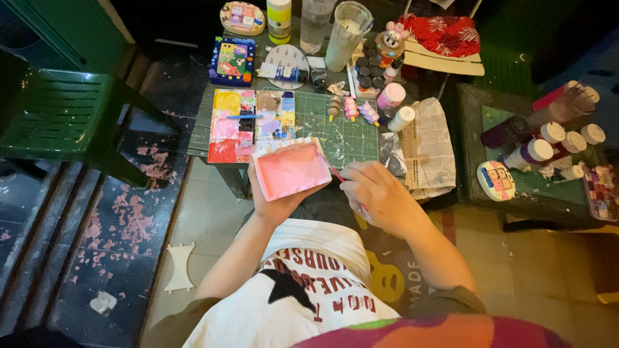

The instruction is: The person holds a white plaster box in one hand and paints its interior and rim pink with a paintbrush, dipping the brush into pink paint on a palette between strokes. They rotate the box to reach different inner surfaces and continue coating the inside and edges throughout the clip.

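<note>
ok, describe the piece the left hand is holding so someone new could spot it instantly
Start at the green cutting mat on the small table, then come down to its near edge. There the left hand holds up a small rectangular tray with raised whitish edges. Unlike the many-coloured palette beside it, its face is painted a single pink.

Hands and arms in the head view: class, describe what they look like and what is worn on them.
Both forearms are bare, with no rings, watch or gloves visible on the left hand or right hand. Dark olive sleeves sit pushed up near the elbows.
</note>
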A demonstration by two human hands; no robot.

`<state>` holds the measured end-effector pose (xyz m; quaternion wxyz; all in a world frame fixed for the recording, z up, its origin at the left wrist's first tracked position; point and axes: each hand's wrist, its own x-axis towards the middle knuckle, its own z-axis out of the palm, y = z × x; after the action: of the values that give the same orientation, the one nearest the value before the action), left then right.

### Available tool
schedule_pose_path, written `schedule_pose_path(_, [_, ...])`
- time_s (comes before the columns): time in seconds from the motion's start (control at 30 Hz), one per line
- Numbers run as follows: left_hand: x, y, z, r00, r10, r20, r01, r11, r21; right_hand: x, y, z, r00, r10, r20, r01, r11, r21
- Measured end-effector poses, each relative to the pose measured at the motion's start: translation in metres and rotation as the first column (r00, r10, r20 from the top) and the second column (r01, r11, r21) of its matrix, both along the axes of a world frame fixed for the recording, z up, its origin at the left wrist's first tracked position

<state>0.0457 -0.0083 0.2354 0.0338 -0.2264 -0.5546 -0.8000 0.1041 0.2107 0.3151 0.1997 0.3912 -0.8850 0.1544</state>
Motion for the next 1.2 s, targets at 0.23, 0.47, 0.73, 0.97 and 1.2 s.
schedule_pose_path(0.23, [0.000,0.003,-0.015,0.971,0.205,-0.124,-0.224,0.959,-0.176,0.000,0.001,-0.004,1.000,0.000,-0.015,0.000,1.000,-0.018])
schedule_pose_path(0.47, [0.000,0.003,-0.011,0.984,0.142,-0.104,-0.147,0.988,-0.044,-0.005,-0.004,-0.016,0.998,0.056,0.008,-0.054,0.986,-0.159])
schedule_pose_path(0.73, [-0.002,0.001,-0.001,0.976,0.130,-0.173,-0.153,0.980,-0.125,-0.012,-0.009,-0.030,0.999,0.007,-0.036,-0.013,0.983,-0.184])
schedule_pose_path(0.97, [-0.002,0.002,0.004,1.000,-0.020,0.010,0.020,0.998,0.067,-0.012,-0.008,-0.040,0.998,0.016,-0.063,-0.027,0.984,-0.176])
schedule_pose_path(1.2, [-0.008,0.005,0.006,1.000,0.031,0.001,-0.031,0.999,-0.016,-0.014,-0.010,-0.053,0.999,-0.004,-0.042,-0.009,0.955,-0.296])
